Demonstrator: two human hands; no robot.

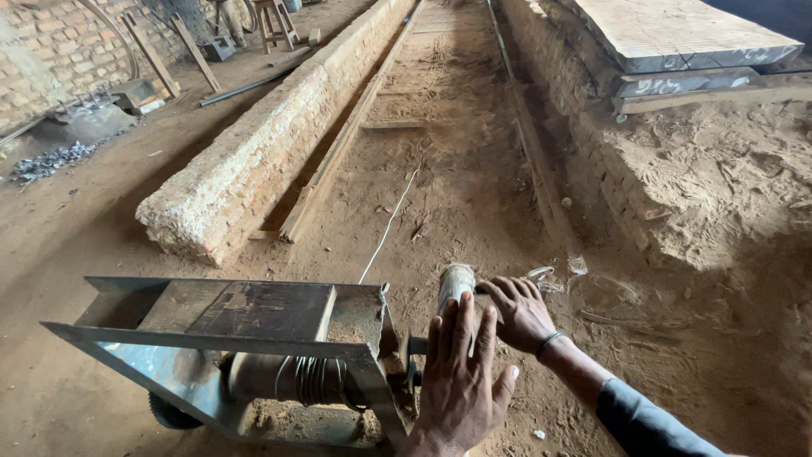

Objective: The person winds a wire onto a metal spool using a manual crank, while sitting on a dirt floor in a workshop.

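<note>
Two hands on winch crank handle (pixel 455 288), right hand (pixel 523 311) fingers gripping it, left hand (pixel 461 372) fingers flat, open.

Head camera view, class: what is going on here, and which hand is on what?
A person is working a hand winch set on a sawdust-covered floor. Both hands are on its crank handle: the left hand lies flat against it with fingers spread, and the right hand grips it from the far side. Cable is wound on the drum inside the metal frame, and a thin line runs from the winch along the trench between two low brick walls.
</note>
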